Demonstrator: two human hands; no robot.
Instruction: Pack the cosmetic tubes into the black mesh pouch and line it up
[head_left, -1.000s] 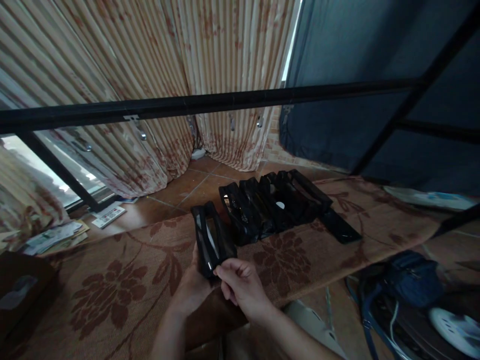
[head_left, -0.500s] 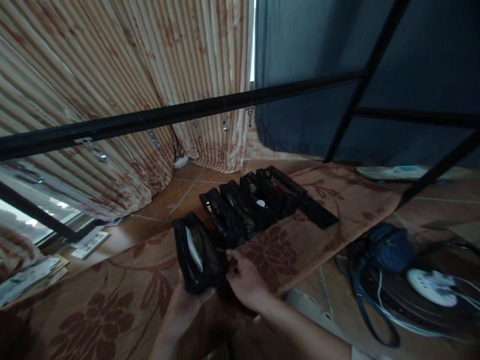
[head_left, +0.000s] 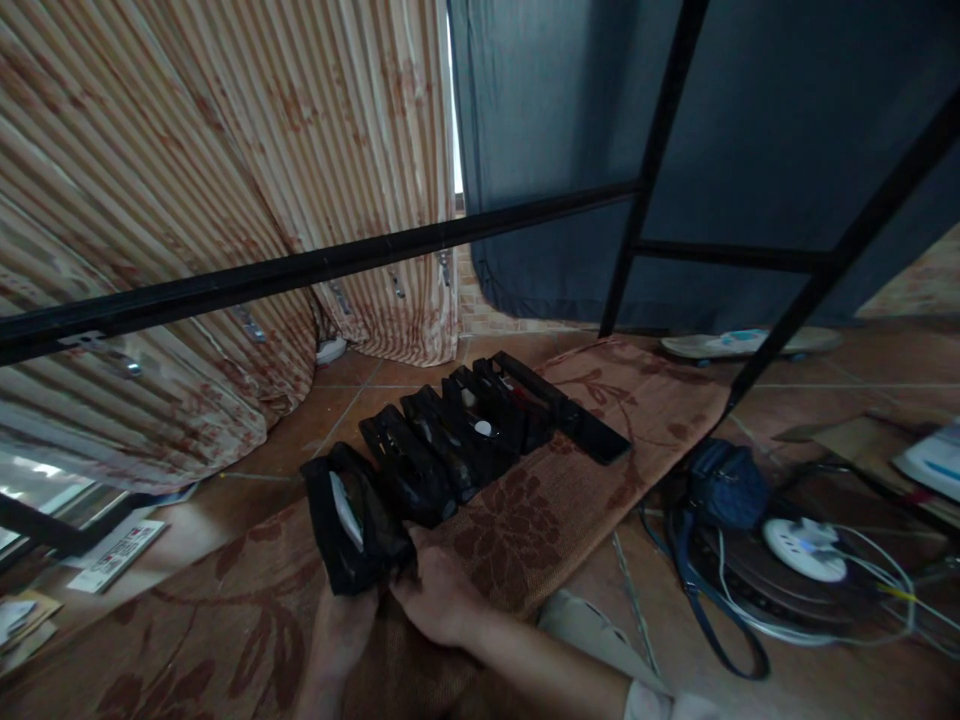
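Note:
A black pouch (head_left: 379, 525) with see-through mesh stands at the near end of a row, with something white (head_left: 346, 512) showing inside its open-looking top. My left hand (head_left: 343, 615) grips the pouch's near bottom end, its fingers partly hidden beneath. At the lower right corner, my right hand (head_left: 441, 588) is closed, with curled fingers pinching the pouch's side. Beyond it several similar black pouches (head_left: 411, 468) lie side by side, one showing a round white object (head_left: 484, 429). A flat black rectangular thing (head_left: 600, 437) lies past the row.
Brown floral cloth (head_left: 525, 510) lies under the pouches. A black metal rail (head_left: 360, 253) crosses ahead, before striped curtains (head_left: 360, 120) and a dark blue curtain (head_left: 540, 120). To the right are a blue bag (head_left: 727, 485), a white power strip (head_left: 806, 550) with cables and a skateboard (head_left: 720, 345).
The view has swung to the right, so everything sits further left. My right hand has come in against the near pouch, which my left hand still holds.

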